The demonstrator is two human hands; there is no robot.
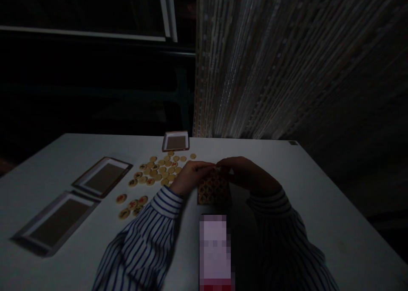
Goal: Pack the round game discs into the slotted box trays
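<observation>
My left hand [193, 175] and my right hand [247, 172] meet at the fingertips above the far end of a small box [198, 204] on the white table. Inside the box, round wooden xiangqi pieces [212, 189] with dark and red characters lie in rows. Fingers on both hands are closed; whatever is between them is too dark and small to make out. To the left of my left hand, many loose xiangqi pieces [162, 170] are spread out, some face up and others blank side up. A smaller group [133, 204] lies nearer to me.
A phone-like screen [215, 250], pixelated, is in front of the box. Two shallow trays or lids [103, 176] [57, 223] lie at the left. Another shallow tray [176, 141] stands at the far edge of the white table [315, 206]. Behind it hangs a string curtain [242, 61].
</observation>
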